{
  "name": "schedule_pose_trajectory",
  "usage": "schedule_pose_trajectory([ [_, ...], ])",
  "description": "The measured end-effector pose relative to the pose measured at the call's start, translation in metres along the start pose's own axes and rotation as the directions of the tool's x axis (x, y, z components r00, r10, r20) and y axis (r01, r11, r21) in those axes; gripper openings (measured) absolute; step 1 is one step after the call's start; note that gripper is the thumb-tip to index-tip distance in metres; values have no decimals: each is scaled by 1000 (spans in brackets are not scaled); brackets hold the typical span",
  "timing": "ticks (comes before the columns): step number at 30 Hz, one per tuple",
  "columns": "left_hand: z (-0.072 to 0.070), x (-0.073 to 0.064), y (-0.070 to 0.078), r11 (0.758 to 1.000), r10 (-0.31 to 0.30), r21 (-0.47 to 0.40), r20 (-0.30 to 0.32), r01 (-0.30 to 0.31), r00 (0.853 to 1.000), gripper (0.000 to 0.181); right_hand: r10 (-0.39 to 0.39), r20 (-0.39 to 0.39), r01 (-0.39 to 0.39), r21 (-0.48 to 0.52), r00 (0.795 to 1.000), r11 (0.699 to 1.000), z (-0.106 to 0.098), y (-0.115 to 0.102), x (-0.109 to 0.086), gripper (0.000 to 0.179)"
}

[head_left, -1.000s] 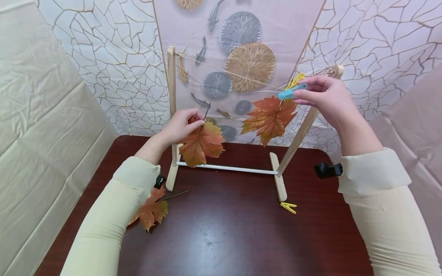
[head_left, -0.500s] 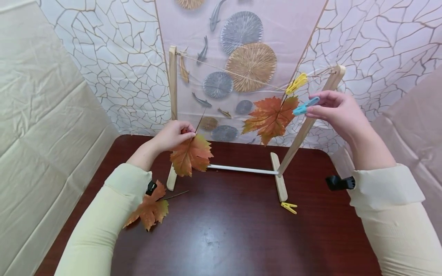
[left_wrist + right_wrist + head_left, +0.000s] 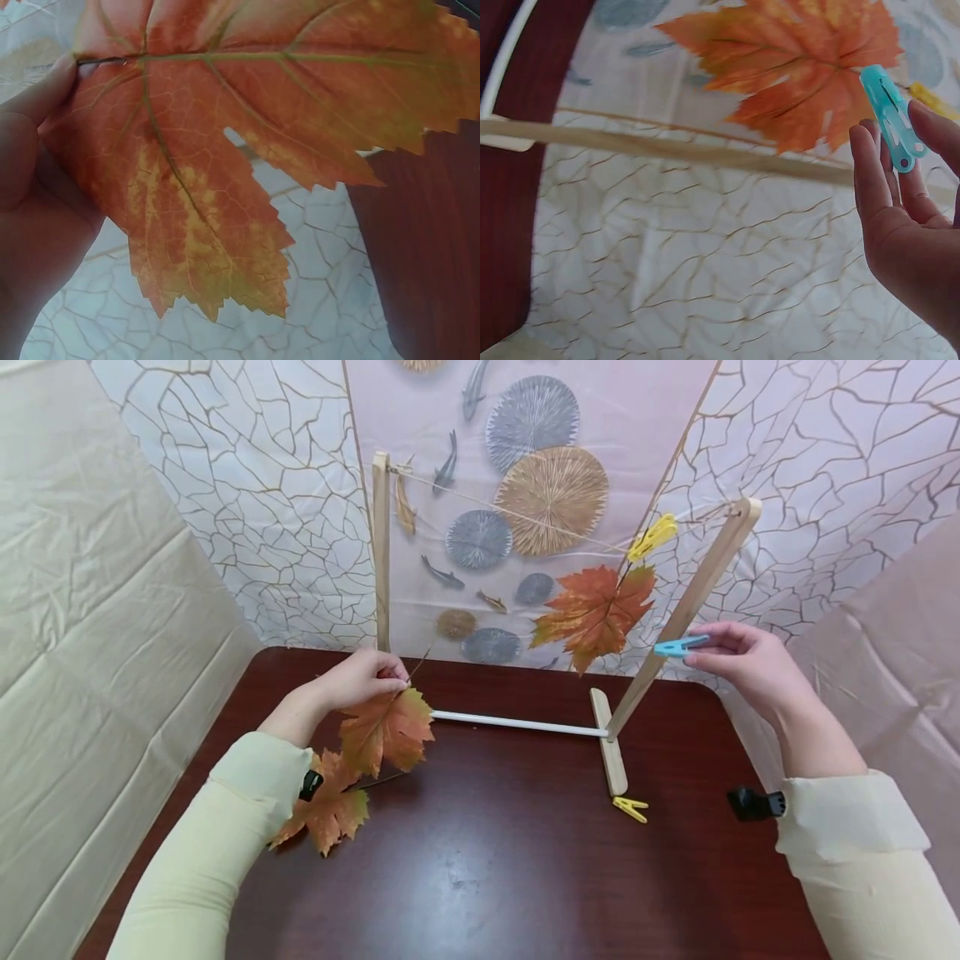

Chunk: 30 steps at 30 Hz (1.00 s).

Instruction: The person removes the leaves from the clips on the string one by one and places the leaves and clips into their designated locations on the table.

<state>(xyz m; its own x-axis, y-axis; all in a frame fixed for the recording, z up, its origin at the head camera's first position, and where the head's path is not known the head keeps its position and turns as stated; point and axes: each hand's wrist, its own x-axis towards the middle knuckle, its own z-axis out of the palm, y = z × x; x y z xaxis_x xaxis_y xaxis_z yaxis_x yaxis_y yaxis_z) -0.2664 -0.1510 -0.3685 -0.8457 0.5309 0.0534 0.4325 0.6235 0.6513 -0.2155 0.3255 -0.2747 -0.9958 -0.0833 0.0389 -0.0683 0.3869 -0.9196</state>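
My left hand (image 3: 360, 679) pinches an orange-green maple leaf (image 3: 386, 731) by its stem, the blade hanging below the fingers. In the left wrist view that leaf (image 3: 202, 150) fills most of the picture, the thumb at its stem base. My right hand (image 3: 757, 668) pinches a light blue clothespin (image 3: 681, 646) between thumb and fingers, in front of the stand's right post. A second maple leaf (image 3: 596, 614) hangs from the string (image 3: 525, 518), held there by a yellow clothespin (image 3: 652, 537). Under the left forearm, another maple leaf (image 3: 330, 810) lies on the table.
The wooden stand's right post (image 3: 678, 618) and left post (image 3: 382, 543) carry the string, with a white bar (image 3: 517, 723) low between them. A loose yellow clothespin (image 3: 630, 808) lies by the right foot (image 3: 609, 752). Patterned cloth (image 3: 247, 485) backs the dark table (image 3: 480, 877).
Both hands have come down from the string: the left moved down and left with its leaf, the right down and outward with the blue clothespin. The hanging leaf stays on the string.
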Motion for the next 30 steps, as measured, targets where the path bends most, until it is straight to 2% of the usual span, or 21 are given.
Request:
schedule_pose_trajectory([
  [5,1,-11,-16,1000,-15,-7,77,16,997,8,28,-35,-30,-75,999,997,-2,23,-6,23],
  [8,2,-17,-26,999,-23,-22,125,26,992,8,76,-71,-86,-159,995,984,-3,36,-12,20],
  [10,2,-21,-33,999,-31,-36,160,37,987,9,109,-86,-123,-176,990,977,-4,46,-15,18],
  [13,3,-28,-40,996,-56,-59,217,70,974,11,148,-94,-163,-169,984,972,-7,62,-20,17],
  [18,3,-39,-47,995,-70,-46,280,87,957,11,204,-107,-218,-138,973,966,-8,89,-27,18],
  [21,5,-43,-53,993,-94,-35,311,110,946,11,209,-111,-222,-112,972,969,-8,105,-33,20],
  [26,13,-46,-70,990,-119,-31,362,139,925,11,213,-123,-220,-50,969,974,-7,129,-41,23],
  [30,22,-51,-80,989,-124,-21,408,145,905,10,247,-140,-260,-85,959,962,-1,144,-45,15],
])
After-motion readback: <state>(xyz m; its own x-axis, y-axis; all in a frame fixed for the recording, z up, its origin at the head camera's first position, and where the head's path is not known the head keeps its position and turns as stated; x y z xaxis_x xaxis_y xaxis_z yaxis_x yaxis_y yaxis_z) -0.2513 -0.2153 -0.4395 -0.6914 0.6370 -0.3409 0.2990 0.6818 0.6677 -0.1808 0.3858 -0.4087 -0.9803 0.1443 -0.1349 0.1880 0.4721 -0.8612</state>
